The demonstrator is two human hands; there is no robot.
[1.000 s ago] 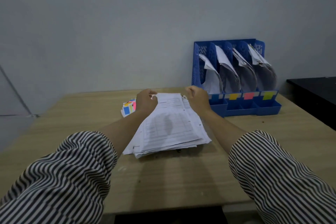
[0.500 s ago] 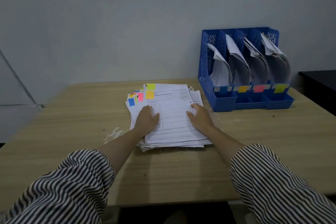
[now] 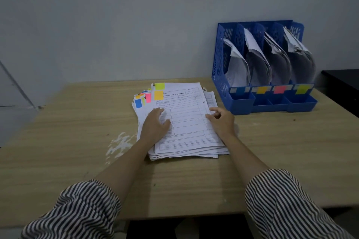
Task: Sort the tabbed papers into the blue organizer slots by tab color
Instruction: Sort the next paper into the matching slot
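Observation:
A stack of white printed papers point(image 3: 186, 118) lies flat in the middle of the wooden table point(image 3: 272, 151). Coloured tabs point(image 3: 159, 95) in green, orange, pink and blue stick out at its far left corner. My left hand point(image 3: 155, 124) rests flat on the stack's left side, fingers straight. My right hand point(image 3: 221, 120) lies on the right edge with fingers loosely bent, holding nothing I can see. The blue organizer point(image 3: 240, 103) stands at the back right; its slots hold curled papers and carry blue, orange, pink and green labels on the front.
A grey wall runs behind the table. A dark surface point(image 3: 342, 81) sits to the right of the organizer. White scuff marks point(image 3: 120, 143) show on the tabletop left of the stack. My striped sleeves fill the lower corners.
One second ago both hands gripped the stack's far edge and it sat askew. Since then they slid back toward me onto the squared stack; in the last half second they barely moved.

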